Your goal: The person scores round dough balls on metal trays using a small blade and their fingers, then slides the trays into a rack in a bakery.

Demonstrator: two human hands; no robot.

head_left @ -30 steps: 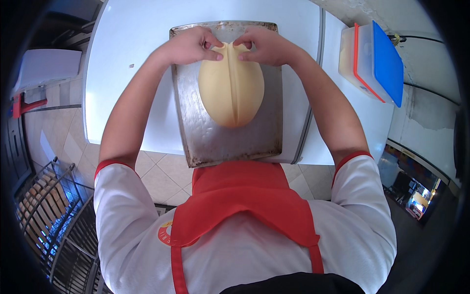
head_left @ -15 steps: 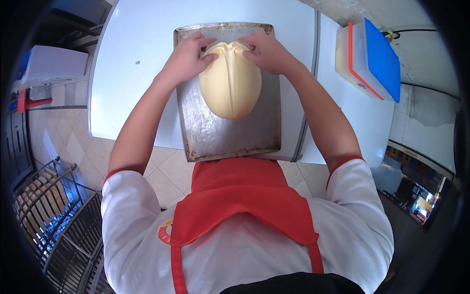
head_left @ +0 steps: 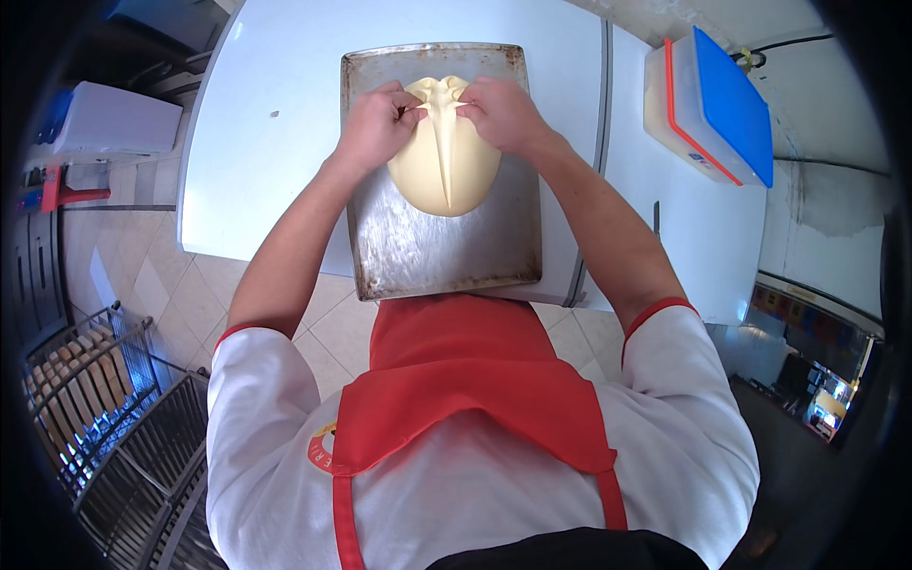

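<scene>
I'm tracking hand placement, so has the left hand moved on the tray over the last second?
Yes; judged against the metal tray, the left hand has shifted toward the person, away from the tray's far edge.

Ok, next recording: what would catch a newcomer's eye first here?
Probably the smooth, pale-yellow dough at upper centre, pinched near its far edge by the left hand and right hand, on a stained metal baking tray. Next, the bright red apron below it, then the blue-lidded plastic box at upper right.
</scene>
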